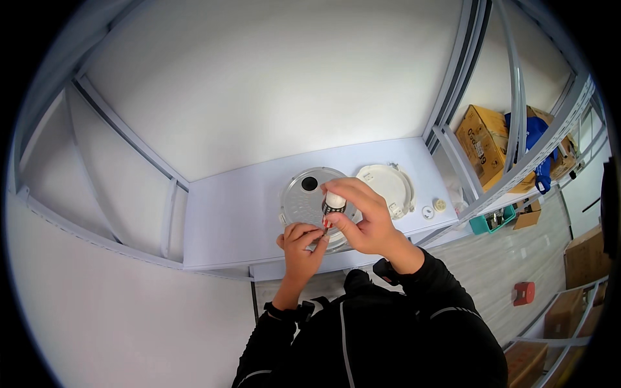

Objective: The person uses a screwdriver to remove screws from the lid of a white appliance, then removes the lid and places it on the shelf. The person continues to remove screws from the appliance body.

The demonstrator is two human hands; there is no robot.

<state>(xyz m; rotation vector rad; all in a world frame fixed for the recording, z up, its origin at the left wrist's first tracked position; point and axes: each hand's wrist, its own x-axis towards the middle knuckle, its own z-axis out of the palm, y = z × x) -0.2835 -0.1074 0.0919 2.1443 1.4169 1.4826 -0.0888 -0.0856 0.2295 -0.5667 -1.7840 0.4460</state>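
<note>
Right hand (370, 226) wrapped round white-topped, black-banded cylinder (334, 201); left hand (303, 249) pinching its red lower end. Best: steady axis, near desk's (223, 216) front edge.

A black long-sleeved top (414, 336) (pale stripes (345, 343) run along it) and dark wristbands (386, 272) are worn.

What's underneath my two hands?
A round gray plate with a black spot. Your left hand, right hand and its white-capped tool cover parts of the plate; those can't be seen.

Disc (305, 204) on table (226, 213), cover (390, 183) right, box (484, 145) farther right
</note>
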